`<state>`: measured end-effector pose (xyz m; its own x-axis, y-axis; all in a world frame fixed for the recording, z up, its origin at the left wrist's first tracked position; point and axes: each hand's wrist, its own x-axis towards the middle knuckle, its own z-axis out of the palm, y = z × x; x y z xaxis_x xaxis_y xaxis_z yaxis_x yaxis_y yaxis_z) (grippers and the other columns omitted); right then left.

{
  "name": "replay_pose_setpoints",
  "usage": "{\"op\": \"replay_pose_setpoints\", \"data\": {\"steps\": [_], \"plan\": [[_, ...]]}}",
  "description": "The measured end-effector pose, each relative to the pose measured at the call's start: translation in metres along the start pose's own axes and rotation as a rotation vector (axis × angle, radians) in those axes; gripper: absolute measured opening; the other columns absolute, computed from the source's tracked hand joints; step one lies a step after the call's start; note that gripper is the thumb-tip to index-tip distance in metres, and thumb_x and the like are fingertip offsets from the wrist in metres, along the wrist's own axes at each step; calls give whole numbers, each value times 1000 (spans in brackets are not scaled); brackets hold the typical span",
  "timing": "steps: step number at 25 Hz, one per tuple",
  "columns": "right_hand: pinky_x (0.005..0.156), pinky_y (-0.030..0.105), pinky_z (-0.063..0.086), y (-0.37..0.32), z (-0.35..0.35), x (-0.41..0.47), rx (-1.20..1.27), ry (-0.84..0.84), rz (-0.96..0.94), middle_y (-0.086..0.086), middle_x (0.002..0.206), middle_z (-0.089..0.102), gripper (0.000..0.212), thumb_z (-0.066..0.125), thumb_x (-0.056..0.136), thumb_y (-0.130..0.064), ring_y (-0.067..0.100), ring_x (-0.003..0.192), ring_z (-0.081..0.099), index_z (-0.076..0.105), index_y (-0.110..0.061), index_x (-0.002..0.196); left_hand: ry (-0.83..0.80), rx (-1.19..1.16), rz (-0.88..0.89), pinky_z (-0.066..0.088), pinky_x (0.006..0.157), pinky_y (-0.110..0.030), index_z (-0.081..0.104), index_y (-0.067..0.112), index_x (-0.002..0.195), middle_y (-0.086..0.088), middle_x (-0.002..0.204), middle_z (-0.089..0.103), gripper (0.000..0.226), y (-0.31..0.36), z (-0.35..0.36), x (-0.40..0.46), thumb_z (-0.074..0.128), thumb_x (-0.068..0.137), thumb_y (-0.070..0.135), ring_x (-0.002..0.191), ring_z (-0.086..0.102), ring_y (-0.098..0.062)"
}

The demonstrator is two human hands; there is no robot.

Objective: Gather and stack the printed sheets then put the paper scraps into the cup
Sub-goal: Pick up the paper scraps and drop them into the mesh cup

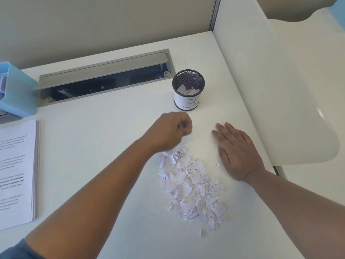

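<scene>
My left hand (170, 130) hangs above the tabletop (112, 146), fingers curled round a few paper scraps, blurred, so I cannot tell how many. It sits at twelve o'clock from the pile of paper scraps (192, 187) and at seven o'clock from the cup (188, 90). My right hand (237, 152) lies flat on the tabletop, fingers straight and together, holding nothing, just at two o'clock from the pile, with one stray scrap (216, 164) beside its thumb. The black mesh cup, wrapped in white paper marked "B", stands upright with some scraps already inside. The printed sheets (17, 174) lie stacked at nine o'clock, well apart from the pile. A blue box (17, 90) stands at eleven o'clock, beside an open cable tray (104, 79).
</scene>
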<state>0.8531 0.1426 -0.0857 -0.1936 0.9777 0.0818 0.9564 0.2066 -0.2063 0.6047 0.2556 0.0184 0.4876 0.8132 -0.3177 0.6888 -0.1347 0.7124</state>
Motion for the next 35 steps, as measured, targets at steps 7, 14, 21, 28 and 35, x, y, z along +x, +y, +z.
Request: {"op": "replay_pose_setpoints", "data": {"steps": [7, 14, 21, 28, 35], "plan": [[119, 47, 30, 0, -1, 0, 18, 2, 3, 4, 164, 36, 53, 31, 103, -26, 28, 153, 30, 45, -15, 152, 368, 13, 204, 52, 80, -30, 70, 19, 95, 15, 85, 66, 6, 38, -51, 49, 66, 94, 14, 83, 61, -14], [120, 46, 27, 0, -2, 0, 17, -4, 4, 4, 164, 36, 52, 31, 103, -26, 29, 153, 29, 46, -16, 152, 320, 167, 153, 56, 90, -40, 69, 18, 110, 5, 100, 70, 22, 32, -50, 75, 72, 89, 12, 97, 66, -15], [120, 46, 27, 0, -2, 0, 13, -12, 3, 4, 164, 36, 52, 32, 103, -26, 30, 153, 29, 45, -16, 152, 395, 141, 197, 55, 88, -45, 70, 16, 107, 5, 101, 69, 25, 30, -51, 74, 77, 83, 16, 100, 63, -21], [120, 46, 27, -1, -2, 0, 9, -25, 9, 4, 164, 35, 53, 30, 103, -27, 29, 153, 29, 44, -16, 152, 595, 149, 345, 39, 76, -12, 70, 15, 90, 17, 85, 59, 8, 10, -28, 28, 67, 90, 8, 85, 52, -11], [120, 46, 27, -2, -2, 0, 5, -28, 20, 3, 164, 35, 54, 28, 103, -28, 28, 153, 29, 44, -17, 153, 100, 163, -125, 48, 92, -35, 67, 25, 115, 4, 113, 58, 35, -31, -11, -22, 82, 86, 35, 102, 58, -17]]}}
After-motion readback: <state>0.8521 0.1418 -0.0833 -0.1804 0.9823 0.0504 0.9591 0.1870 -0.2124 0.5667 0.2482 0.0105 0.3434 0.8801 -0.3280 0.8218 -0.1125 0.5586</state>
